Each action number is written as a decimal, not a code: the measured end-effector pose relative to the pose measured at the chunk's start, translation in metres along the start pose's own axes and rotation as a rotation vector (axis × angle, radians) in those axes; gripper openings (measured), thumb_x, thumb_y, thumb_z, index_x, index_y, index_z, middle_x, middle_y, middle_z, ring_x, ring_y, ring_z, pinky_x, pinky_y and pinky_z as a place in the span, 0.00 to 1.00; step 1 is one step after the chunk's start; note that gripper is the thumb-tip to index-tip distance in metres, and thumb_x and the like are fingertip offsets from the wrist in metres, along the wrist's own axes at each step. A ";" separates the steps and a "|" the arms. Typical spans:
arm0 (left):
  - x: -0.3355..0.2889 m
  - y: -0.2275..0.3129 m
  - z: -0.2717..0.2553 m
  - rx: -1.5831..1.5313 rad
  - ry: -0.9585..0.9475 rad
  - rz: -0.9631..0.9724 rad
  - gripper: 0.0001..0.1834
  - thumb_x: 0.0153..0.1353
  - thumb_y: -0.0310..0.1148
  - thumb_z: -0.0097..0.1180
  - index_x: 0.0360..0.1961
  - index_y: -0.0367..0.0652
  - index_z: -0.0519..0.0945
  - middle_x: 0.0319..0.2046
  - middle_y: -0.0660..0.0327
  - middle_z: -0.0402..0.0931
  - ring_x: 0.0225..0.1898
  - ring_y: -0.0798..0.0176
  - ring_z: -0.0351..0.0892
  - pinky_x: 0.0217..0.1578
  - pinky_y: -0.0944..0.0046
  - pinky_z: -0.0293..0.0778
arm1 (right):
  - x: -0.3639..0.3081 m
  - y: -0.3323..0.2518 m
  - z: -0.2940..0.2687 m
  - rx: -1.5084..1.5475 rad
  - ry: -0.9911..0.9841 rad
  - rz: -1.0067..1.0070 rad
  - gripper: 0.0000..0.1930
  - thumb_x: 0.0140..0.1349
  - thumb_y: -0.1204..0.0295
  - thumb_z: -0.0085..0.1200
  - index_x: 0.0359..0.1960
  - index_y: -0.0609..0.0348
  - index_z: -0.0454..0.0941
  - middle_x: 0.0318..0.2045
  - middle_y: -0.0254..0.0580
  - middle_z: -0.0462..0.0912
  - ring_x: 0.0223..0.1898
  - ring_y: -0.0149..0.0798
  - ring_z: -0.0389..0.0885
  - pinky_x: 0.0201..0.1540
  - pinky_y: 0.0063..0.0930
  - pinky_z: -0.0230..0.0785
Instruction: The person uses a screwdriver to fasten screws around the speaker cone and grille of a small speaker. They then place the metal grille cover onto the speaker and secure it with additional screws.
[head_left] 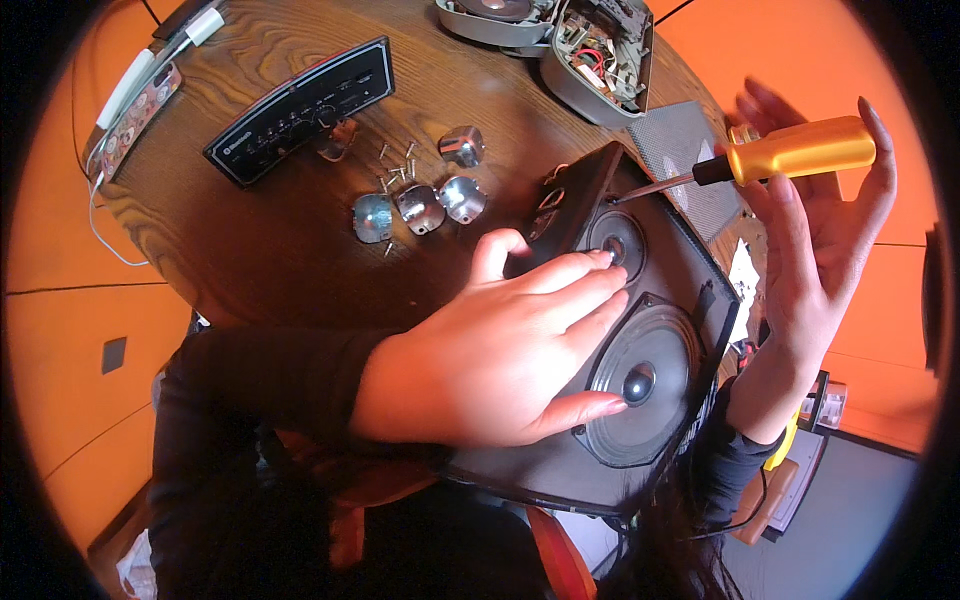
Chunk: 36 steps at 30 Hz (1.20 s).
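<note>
A black speaker box (540,478) lies tilted before me, with a small round driver (630,235) above a larger driver cone (625,425). My left hand (490,350) lies across its face, fingers stretched out, fingertips touching the small driver and one digit reaching the large cone. To the right, my right hand (815,240) holds a screwdriver (800,150) with a yellow-orange handle, its fingers loosely around the handle. The screwdriver's tip meets the box near its upper corner, by a screw position above the small driver. Whether a screw sits under the tip is too small to tell.
Shiny metal corner caps (421,209) and several loose screws (398,172) lie on the wooden table (270,225). Behind them stand a black control panel (305,112) and a phone (140,120) with a white cable. An opened grey casing with wires (597,60) and a mesh grille (680,150) lie farther back.
</note>
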<state>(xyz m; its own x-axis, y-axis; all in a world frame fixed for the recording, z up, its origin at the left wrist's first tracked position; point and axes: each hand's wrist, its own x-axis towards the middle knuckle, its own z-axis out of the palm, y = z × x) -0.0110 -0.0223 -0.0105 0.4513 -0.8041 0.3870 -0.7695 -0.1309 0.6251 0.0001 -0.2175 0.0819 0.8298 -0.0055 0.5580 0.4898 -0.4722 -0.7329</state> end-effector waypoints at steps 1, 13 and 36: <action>0.000 0.000 0.000 -0.005 -0.006 -0.004 0.36 0.55 0.52 0.58 0.57 0.35 0.70 0.60 0.52 0.66 0.63 0.56 0.63 0.52 0.49 0.53 | 0.000 -0.002 -0.001 -0.026 -0.015 0.055 0.38 0.59 0.85 0.54 0.67 0.56 0.45 0.49 0.63 0.74 0.49 0.44 0.79 0.48 0.33 0.74; 0.001 0.000 0.000 -0.018 0.011 -0.003 0.36 0.55 0.52 0.58 0.57 0.35 0.70 0.60 0.52 0.66 0.62 0.56 0.63 0.52 0.48 0.53 | -0.005 0.006 -0.008 -0.106 -0.044 -0.118 0.44 0.56 0.86 0.57 0.69 0.52 0.42 0.46 0.60 0.76 0.47 0.44 0.79 0.50 0.36 0.75; -0.001 0.001 0.001 -0.013 0.022 0.000 0.37 0.54 0.52 0.59 0.57 0.35 0.70 0.60 0.52 0.67 0.62 0.56 0.64 0.52 0.48 0.54 | -0.003 0.009 0.002 -0.127 0.002 -0.197 0.40 0.58 0.87 0.55 0.67 0.56 0.44 0.49 0.61 0.74 0.44 0.44 0.80 0.48 0.37 0.76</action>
<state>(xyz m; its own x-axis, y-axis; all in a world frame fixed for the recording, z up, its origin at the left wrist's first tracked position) -0.0122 -0.0224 -0.0108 0.4614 -0.7913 0.4013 -0.7636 -0.1239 0.6337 0.0027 -0.2198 0.0729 0.7208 0.0957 0.6865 0.6046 -0.5712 -0.5551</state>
